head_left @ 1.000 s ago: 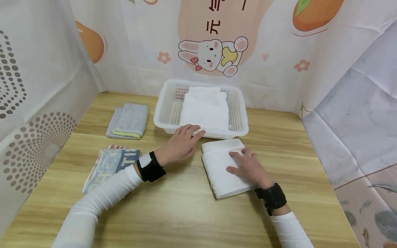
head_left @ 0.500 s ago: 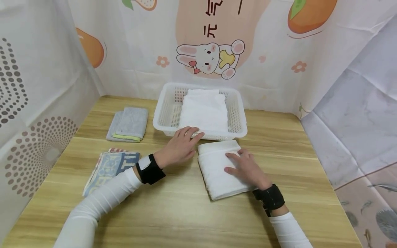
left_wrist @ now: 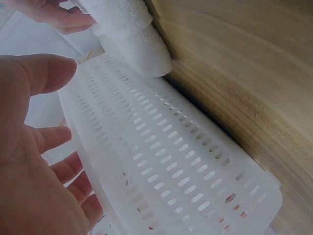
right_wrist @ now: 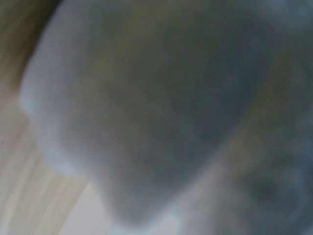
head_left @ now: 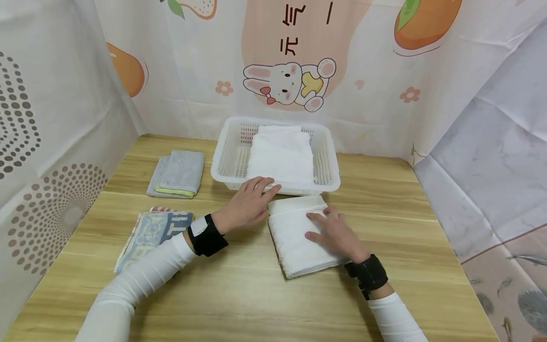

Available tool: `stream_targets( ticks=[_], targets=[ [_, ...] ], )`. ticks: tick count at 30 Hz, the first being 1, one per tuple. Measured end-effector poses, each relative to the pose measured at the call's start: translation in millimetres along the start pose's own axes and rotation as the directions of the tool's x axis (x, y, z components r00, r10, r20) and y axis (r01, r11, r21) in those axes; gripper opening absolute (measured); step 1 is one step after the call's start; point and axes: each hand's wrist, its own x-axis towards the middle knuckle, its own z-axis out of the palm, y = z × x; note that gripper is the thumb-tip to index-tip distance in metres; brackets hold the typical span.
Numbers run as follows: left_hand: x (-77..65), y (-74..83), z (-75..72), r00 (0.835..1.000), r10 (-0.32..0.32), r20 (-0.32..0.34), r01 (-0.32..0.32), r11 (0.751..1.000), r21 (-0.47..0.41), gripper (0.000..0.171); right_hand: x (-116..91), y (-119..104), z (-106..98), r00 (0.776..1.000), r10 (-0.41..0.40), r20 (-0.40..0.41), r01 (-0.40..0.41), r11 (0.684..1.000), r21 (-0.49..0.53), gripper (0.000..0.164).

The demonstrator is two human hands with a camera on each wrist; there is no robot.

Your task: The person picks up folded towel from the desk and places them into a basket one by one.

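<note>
My left hand (head_left: 247,203) is at the front rim of a white perforated plastic basket (head_left: 220,171), fingertips right at the rim. In the left wrist view its fingers are loosely bent beside the basket wall (left_wrist: 161,147), with nothing between them and the thumb. A folded white towel (head_left: 290,237) lies flat on the table in front of the basket, turned slightly. On its right part rests my right hand (head_left: 337,235), fingers spread. Inside the basket lies folded white cloth (head_left: 282,154). The right wrist view is a blur of pale cloth (right_wrist: 146,98).
Left of the basket lies a folded grey cloth (head_left: 181,171) with a yellow-green edge. Nearer, a blue patterned cloth (head_left: 155,230) is partly behind my left sleeve. All stand on a wooden table (head_left: 239,304), with printed curtains (head_left: 192,71) at the back and sides.
The white towel has slid a little to the left under my right hand, which moved with it. My left hand keeps its place at the basket rim. The head view has tilted slightly upward.
</note>
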Motion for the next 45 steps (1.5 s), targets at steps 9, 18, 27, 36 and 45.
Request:
stream_targets(
  ticks=[9,18,27,36,45],
  targets=[
    [-1.6,-1.1,1.9,0.999,0.025,-0.043,-0.024,1.0,0.02,0.062,3,-2,4,1.0,0.0,0.006,0.0,1.0,-0.004,0.059],
    [-3.5,-0.8,0.0,1.0,0.02,-0.012,-0.02,1.0,0.002,0.065,6,-6,4,1.0,-0.016,-0.009,0.016,1.0,0.007,0.057],
    [-7.8,0.4,-2.1,0.999,-0.007,0.034,0.009,0.998,-0.061,0.063,7,-2,4,1.0,-0.023,-0.01,0.023,0.998,0.063,0.054],
    [-13.7,4.9,-6.4,0.992,-0.045,0.121,0.059,0.992,-0.113,0.063,2,8,2,0.999,0.032,-0.014,-0.028,0.973,0.23,0.057],
    [-21.8,5.0,-7.5,0.993,-0.046,0.105,0.062,0.986,-0.153,0.06,-3,18,-3,0.991,0.131,-0.033,-0.112,0.934,0.34,0.06]
  ],
)
